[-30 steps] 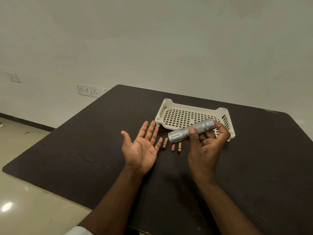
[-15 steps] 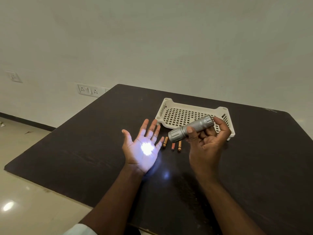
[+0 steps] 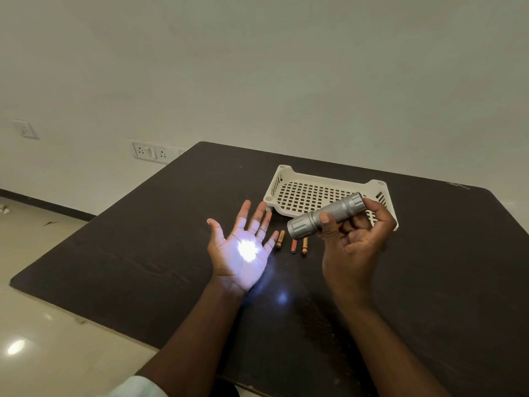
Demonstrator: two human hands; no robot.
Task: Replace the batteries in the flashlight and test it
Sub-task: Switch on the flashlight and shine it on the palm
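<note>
My right hand [image 3: 355, 239] grips a silver flashlight [image 3: 326, 215] above the dark table, its head pointing left and down. The flashlight is lit: a bright white spot falls on the palm of my left hand [image 3: 243, 250], which is held flat and palm up with fingers spread. A fainter glow shows on the table just right of that wrist. Three small orange batteries [image 3: 292, 244] lie side by side on the table between my two hands.
A cream perforated plastic tray [image 3: 286, 174] stands on the dark table [image 3: 143, 253] behind the hands, with nothing visible in it. The table's left edge drops to a shiny floor. Wall sockets [image 3: 150, 151] sit on the wall at the left.
One second ago the flashlight was dark. Now it shines on my left palm. My right hand has tilted the flashlight a little and my left hand has stayed flat.
</note>
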